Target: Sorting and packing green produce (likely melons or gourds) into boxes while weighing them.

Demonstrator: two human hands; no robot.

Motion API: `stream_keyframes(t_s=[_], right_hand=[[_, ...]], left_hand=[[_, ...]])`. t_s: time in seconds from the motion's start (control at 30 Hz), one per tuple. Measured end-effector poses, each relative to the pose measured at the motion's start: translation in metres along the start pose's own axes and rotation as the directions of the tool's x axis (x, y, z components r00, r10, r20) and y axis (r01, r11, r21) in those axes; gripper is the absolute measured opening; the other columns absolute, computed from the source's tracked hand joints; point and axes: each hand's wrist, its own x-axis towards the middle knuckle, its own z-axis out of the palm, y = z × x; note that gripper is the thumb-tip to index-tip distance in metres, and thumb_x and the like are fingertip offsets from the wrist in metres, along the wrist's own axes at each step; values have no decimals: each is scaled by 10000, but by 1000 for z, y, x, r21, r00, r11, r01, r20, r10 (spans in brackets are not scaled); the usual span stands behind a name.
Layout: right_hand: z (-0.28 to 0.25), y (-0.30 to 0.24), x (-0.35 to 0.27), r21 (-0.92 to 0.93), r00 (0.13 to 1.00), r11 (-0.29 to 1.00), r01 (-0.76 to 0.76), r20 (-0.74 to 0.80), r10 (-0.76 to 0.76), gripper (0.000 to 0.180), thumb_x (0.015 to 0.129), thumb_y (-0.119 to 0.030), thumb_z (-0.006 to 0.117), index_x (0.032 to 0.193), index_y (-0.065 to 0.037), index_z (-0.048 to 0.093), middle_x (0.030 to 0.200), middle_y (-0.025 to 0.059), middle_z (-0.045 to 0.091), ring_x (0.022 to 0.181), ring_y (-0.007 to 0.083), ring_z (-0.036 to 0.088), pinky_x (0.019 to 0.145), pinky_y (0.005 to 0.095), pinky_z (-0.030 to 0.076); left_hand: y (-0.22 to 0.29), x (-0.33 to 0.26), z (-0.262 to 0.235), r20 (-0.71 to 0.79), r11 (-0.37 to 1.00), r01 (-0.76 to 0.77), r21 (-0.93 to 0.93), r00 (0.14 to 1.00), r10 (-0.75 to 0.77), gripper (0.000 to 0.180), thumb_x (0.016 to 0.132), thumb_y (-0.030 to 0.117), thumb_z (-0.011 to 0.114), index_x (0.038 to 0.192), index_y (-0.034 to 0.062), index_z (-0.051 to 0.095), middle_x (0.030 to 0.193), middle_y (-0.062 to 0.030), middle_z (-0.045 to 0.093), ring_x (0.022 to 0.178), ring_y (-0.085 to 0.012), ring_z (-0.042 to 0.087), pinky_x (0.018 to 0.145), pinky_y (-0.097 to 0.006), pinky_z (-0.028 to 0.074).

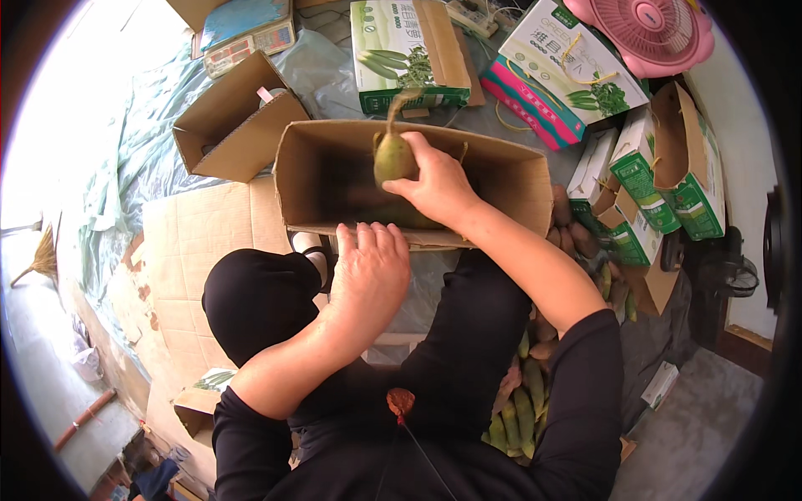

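An upright cardboard box [510, 167], its top open, stands just beyond my knees. Over its mouth my right hand [434, 179] is closed around a green radish [393, 159], with the thumb on the near side. A thin, pale root tail curls up from the radish toward the far edge. My left hand [372, 259] lies against the near wall of the box, fingers together and stretched out, their tips at the rim. It holds nothing. Inside, the box is in shadow, and a dark green shape shows blurred near its front wall.
More green radishes [522, 401] lie piled beside my right leg. Printed green-and-white cartons [413, 54] stand at the back and right, near a pink fan [647, 33]. A smaller open box [242, 125] stands at the left, by flat cardboard [200, 267].
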Motion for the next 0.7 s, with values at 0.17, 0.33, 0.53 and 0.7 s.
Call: stream_keyframes(t_s=[0.17,0.33,0.53,0.7], right_hand=[[-18,-11,-2,-140,993,983,118,23,-116,586,686,-197,743,1176,-58,453,1016,185,615,950,370,585,812,420,470],[-54,-22,-22,-413,994,904,106,81,-79,504,690,-162,735,1100,-65,459,952,161,614,920,339,604,755,430,477],[-65,-9,-41,-640,987,760,114,159,-15,786,693,-229,744,1370,-157,351,1167,100,548,975,318,598,792,420,499],[-117,-14,-85,-488,987,870,71,-91,-131,450,773,-276,660,1177,-103,564,998,153,649,907,304,623,763,371,498]], left_hand=[[-1,-1,6,27,999,2,-52,1000,-1,492,788,253,627,1157,-50,509,981,-118,574,955,-246,555,906,-429,418],[0,0,6,69,996,20,-91,998,-13,489,766,264,662,1145,-13,527,969,-86,588,954,-233,563,888,-414,421],[-3,9,10,15,986,-3,-165,1000,6,213,798,193,589,957,52,573,888,-67,609,853,-224,602,783,-387,455],[-11,9,5,68,974,50,-221,997,-36,391,782,214,659,1123,70,530,968,-88,621,942,-261,597,815,-401,459]])
